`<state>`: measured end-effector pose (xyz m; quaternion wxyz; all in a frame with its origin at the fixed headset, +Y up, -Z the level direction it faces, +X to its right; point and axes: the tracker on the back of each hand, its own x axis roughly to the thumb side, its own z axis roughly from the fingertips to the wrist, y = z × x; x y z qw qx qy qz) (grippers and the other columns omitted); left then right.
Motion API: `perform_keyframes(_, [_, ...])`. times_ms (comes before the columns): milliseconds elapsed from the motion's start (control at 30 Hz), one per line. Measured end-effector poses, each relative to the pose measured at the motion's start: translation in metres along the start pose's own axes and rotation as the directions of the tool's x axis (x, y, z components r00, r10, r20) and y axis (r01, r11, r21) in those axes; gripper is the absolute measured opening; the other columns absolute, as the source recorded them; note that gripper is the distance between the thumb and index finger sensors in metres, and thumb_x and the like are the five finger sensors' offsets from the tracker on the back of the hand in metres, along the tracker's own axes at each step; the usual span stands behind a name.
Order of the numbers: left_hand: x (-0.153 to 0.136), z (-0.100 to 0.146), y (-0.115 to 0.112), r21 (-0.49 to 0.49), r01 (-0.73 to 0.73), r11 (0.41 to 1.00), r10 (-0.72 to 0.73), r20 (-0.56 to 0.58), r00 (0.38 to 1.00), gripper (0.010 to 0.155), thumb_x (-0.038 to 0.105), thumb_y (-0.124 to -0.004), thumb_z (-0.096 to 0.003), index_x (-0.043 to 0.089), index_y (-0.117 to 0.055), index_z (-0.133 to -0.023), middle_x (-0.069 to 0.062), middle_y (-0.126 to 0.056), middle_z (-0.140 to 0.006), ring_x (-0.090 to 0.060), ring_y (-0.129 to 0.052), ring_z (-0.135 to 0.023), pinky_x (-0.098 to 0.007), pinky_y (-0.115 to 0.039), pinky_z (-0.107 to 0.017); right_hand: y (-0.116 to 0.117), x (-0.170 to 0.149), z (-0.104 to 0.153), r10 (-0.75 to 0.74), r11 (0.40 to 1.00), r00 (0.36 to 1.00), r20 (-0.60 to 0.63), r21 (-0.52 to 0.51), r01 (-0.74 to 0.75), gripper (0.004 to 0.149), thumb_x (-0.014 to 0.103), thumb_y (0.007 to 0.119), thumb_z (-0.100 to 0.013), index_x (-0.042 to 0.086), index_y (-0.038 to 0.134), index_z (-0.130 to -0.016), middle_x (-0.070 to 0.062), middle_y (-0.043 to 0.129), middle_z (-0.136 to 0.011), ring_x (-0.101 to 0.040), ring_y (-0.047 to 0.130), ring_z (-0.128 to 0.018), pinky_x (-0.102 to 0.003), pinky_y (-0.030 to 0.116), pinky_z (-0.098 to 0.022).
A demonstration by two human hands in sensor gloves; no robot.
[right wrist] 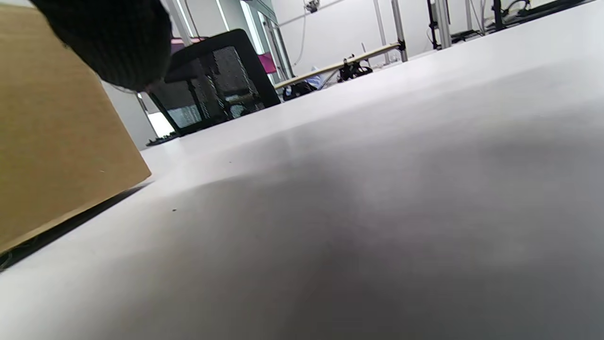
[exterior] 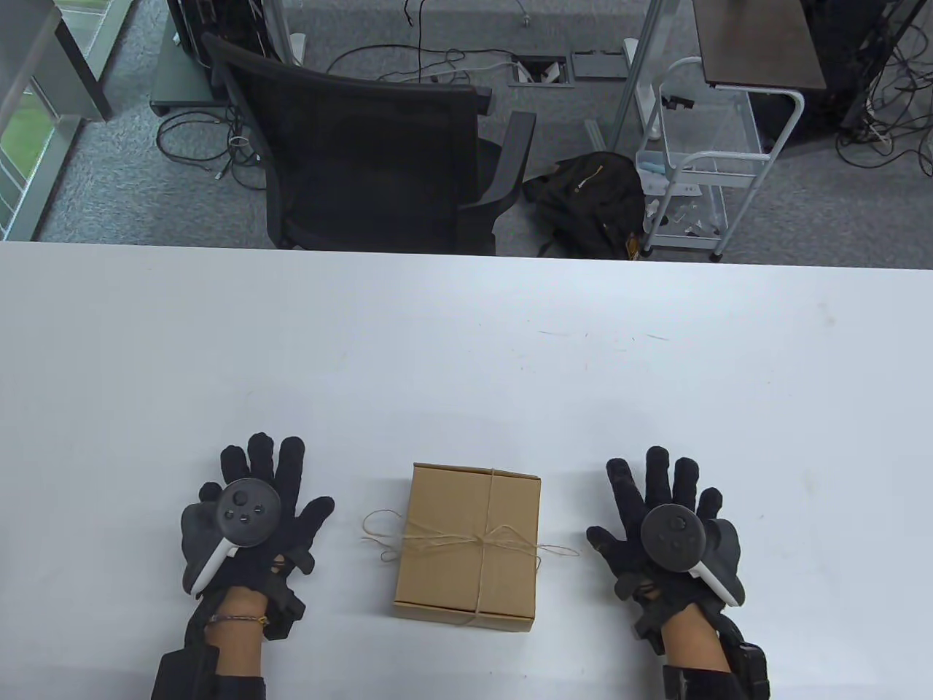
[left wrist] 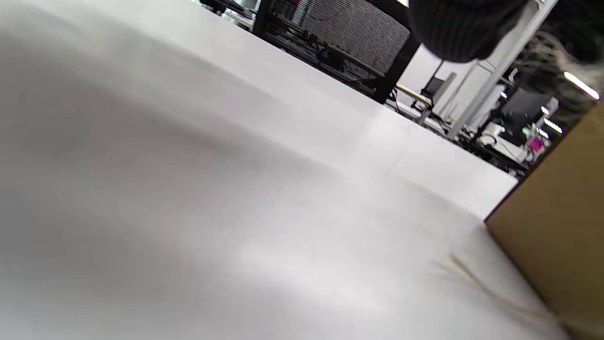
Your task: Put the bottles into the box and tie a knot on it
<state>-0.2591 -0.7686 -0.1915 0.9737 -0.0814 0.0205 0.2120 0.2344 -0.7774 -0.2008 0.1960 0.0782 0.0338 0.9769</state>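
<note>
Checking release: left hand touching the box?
Apart. Table view shows bare table between the left hand and the box.

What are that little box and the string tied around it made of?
The box looks like plain brown cardboard: matte, with folded edges and a flap seam. The string looks like natural twine, perhaps jute: tan, thin and fuzzy, with loose frayed loops at the knot.

The closed box [exterior: 467, 546] lies tied with twine [exterior: 466, 543]; left hand [exterior: 251, 521] and right hand [exterior: 670, 529] rest flat beside it.
</note>
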Motion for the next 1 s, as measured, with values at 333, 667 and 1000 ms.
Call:
perform_keyframes(333, [0.014, 0.002, -0.018, -0.068, 0.019, 0.998, -0.015, 0.065, 0.998, 0.094, 0.063, -0.071, -0.0503, 0.035, -0.012, -0.118, -0.017, -0.002, -0.127, -0.054, 0.002, -0.107, -0.08, -0.011, -0.063, 0.009, 0.009, -0.003, 0.035, 0.999, 0.999, 0.039, 0.037, -0.036, 0.086, 0.058, 0.074, -0.048, 0.033, 0.02, -0.111, -0.01, -0.006, -0.113, -0.045, -0.012, -0.096, -0.074, -0.007, -0.057])
perform_keyframes(667, [0.016, 0.003, -0.017, -0.063, 0.029, 0.998, -0.024, 0.078, 0.997, 0.093, 0.063, -0.072, -0.0505, 0.035, -0.014, -0.118, -0.017, -0.004, -0.127, -0.054, 0.0, -0.108, -0.079, -0.012, -0.064, 0.01, 0.012, 0.0, 0.046, 0.998, 0.998, 0.038, 0.044, -0.048, 0.084, 0.056, 0.074, -0.049, 0.034, 0.023, -0.111, -0.011, -0.004, -0.114, -0.046, -0.011, -0.096, -0.074, -0.007, -0.057])
perform_keyframes(1000, [0.02, 0.006, -0.017, -0.066, 0.032, 0.997, -0.025, 0.098, 0.995, 0.093, 0.063, -0.071, -0.0505, 0.035, -0.014, -0.118, -0.017, -0.004, -0.128, -0.053, 0.001, -0.108, -0.079, -0.012, -0.064, 0.01, 0.015, 0.001, 0.036, 0.998, 0.998, 0.046, 0.043, -0.038, 0.084, 0.057, 0.073, -0.049, 0.032, 0.023, -0.112, -0.012, -0.003, -0.114, -0.046, -0.01, -0.096, -0.074, -0.006, -0.057])
